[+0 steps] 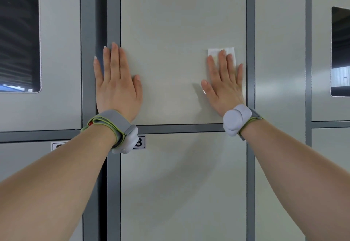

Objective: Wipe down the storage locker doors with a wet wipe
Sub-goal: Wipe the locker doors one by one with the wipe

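Fingers (222, 61) flat on the wet wipe (230, 51)
They belong to the right hand (225, 87), straight and spread, pinning the wet wipe to the locker door (170, 32) at about 3 o'clock, right by its edge. Over at 9 o'clock the left hand (117, 85) lies flat and empty, bracing the door. I'd keep even pressure, overlap strokes, and not let the wipe bunch up.

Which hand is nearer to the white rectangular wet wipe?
Right. The right hand presses on the wet wipe; the left hand rests at the left edge of the pale grey locker door.
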Demonstrator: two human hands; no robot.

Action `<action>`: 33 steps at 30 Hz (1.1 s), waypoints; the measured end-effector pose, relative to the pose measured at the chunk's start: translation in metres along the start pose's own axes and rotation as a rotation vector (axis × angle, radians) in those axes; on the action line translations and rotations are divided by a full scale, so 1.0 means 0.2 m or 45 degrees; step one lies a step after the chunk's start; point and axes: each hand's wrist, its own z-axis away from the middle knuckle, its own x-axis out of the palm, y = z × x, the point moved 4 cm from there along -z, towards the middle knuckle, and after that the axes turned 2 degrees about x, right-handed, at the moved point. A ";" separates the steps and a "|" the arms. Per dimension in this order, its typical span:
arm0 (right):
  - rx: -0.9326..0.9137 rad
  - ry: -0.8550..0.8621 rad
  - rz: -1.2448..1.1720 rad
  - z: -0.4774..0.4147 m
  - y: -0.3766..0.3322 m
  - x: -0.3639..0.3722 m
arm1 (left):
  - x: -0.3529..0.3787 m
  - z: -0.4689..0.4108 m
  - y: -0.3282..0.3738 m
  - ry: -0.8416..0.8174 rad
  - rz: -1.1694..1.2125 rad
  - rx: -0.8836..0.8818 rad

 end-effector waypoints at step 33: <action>0.227 0.040 0.008 0.00 0.11 -0.01 | 0.01 0.01 0.00 0.013 -0.005 0.004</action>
